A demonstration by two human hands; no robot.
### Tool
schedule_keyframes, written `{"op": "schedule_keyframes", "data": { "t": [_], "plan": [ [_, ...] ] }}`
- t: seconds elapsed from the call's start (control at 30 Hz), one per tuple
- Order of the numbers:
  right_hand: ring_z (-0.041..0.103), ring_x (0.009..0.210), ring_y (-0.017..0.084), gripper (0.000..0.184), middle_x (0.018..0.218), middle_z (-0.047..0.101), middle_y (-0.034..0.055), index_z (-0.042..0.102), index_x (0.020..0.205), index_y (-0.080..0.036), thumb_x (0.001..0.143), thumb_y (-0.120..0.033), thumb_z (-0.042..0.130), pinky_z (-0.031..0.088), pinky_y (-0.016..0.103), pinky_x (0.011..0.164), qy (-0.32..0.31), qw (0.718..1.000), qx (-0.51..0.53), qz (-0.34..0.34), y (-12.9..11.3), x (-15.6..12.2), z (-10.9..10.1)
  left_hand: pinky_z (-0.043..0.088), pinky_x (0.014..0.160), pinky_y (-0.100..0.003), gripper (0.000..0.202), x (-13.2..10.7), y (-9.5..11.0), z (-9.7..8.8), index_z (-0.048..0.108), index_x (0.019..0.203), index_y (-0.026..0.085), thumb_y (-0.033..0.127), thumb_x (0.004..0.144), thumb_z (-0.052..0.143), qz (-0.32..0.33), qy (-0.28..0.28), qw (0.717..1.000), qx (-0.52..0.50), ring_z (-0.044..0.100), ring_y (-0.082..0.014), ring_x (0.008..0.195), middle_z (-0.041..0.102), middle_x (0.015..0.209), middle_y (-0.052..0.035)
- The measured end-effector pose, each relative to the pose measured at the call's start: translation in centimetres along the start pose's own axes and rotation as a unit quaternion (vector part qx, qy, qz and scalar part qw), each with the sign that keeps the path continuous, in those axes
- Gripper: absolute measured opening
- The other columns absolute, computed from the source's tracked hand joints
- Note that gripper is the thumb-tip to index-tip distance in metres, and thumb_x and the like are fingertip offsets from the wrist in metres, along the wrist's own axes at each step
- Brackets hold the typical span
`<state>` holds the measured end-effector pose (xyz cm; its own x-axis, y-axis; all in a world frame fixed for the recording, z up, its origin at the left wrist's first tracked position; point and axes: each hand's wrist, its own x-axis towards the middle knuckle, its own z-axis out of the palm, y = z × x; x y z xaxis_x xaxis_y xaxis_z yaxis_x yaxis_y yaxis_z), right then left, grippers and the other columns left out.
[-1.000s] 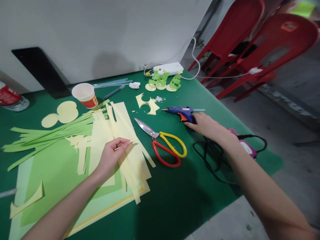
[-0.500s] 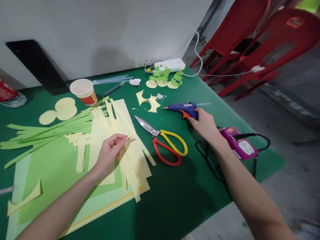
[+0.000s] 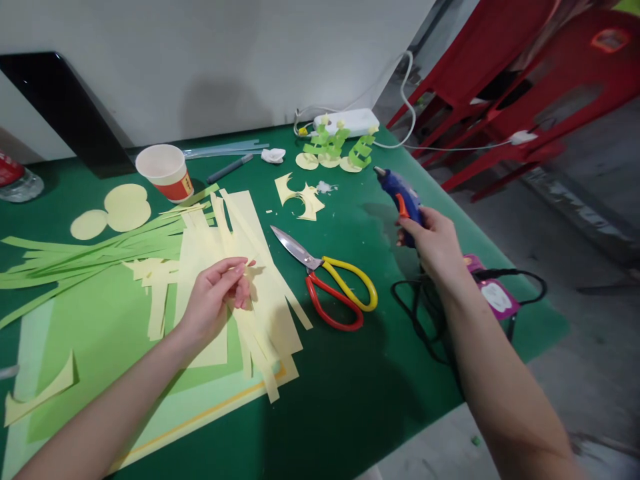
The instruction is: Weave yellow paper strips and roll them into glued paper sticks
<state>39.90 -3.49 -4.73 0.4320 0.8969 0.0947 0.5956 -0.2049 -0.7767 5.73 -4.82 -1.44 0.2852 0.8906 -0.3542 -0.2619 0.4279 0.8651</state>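
Note:
My right hand (image 3: pixel 434 243) is closed round the handle of a blue glue gun (image 3: pixel 400 193), lifted off the green table with its nozzle pointing up and to the left. My left hand (image 3: pixel 215 300) rests on a pile of pale yellow paper strips (image 3: pixel 240 267) and pinches the end of one strip between thumb and fingers. Red-and-yellow scissors (image 3: pixel 330 280) lie shut between the two hands.
Green paper strips (image 3: pixel 75 257) and yellow circles (image 3: pixel 113 210) lie at left by a paper cup (image 3: pixel 165 172). Folded green paper pieces (image 3: pixel 340 148) stand at the back by a white power strip (image 3: pixel 350 122). A pink device (image 3: pixel 493 290) and black cable (image 3: pixel 425 313) sit at right. Red chairs (image 3: pixel 525 87) stand beyond the table's edge.
My right hand has taken hold of the glue gun, lifted it off the table and swung it upright to the right. My left hand stayed on the yellow strips.

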Motion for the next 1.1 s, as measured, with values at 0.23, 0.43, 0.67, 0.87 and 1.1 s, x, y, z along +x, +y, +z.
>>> {"op": "schedule_keyframes", "data": {
  "t": [0.23,0.43,0.67,0.87,1.1],
  "plan": [
    [0.045,0.047,0.011,0.030,0.059,0.049,-0.0038,0.052,0.081,-0.021,0.061,-0.039,0.066,0.041,0.028,0.047,0.017,0.997,0.077,0.017,-4.3,-2.4,0.3,0.038,0.041,-0.015,0.008,-0.1,-0.3,0.0,0.067,0.080,0.015,0.015,0.078,0.059,0.010,-0.020,1.000,0.007,0.044,-0.0037,0.038,0.059,0.049,0.0024],
    [0.041,0.048,0.012,0.034,0.062,0.043,-0.0033,0.048,0.080,-0.022,0.063,-0.044,0.067,0.040,0.030,0.047,0.096,0.992,0.074,-0.018,-6.7,-4.6,-0.3,0.038,0.041,-0.017,0.010,-0.2,-0.7,0.0,0.068,0.079,0.017,0.017,0.079,0.058,0.007,-0.036,0.999,0.037,0.046,-0.0053,0.039,0.061,0.051,0.0007],
    [0.044,0.045,0.013,0.033,0.054,0.047,-0.0039,0.052,0.075,-0.020,0.056,-0.038,0.073,0.037,0.027,0.042,0.013,0.999,-0.003,-0.041,-8.7,-7.8,1.0,0.038,0.042,-0.019,0.011,-0.4,-1.1,0.0,0.069,0.082,0.018,0.018,0.078,0.059,-0.001,-0.048,0.995,0.086,0.047,-0.0061,0.042,0.062,0.054,0.0001],
    [0.044,0.048,0.012,0.027,0.054,0.044,-0.0029,0.043,0.067,-0.022,0.065,-0.036,0.066,0.034,0.026,0.041,-0.030,0.971,-0.145,-0.187,-8.6,-9.4,3.1,0.039,0.043,-0.019,0.010,-0.4,-1.2,0.0,0.069,0.080,0.018,0.018,0.078,0.060,0.003,-0.047,0.993,0.106,0.044,-0.0058,0.040,0.062,0.052,0.0007],
    [0.055,0.061,0.018,0.026,0.066,0.053,0.0031,0.037,0.067,-0.023,0.070,-0.033,0.062,0.041,0.029,0.048,-0.024,0.948,-0.191,-0.252,-8.4,-9.3,3.0,0.037,0.040,-0.018,0.010,-0.4,-1.3,0.0,0.070,0.079,0.019,0.018,0.077,0.060,0.009,-0.041,0.992,0.120,0.048,-0.0073,0.041,0.061,0.051,0.0004]
  ]
}}
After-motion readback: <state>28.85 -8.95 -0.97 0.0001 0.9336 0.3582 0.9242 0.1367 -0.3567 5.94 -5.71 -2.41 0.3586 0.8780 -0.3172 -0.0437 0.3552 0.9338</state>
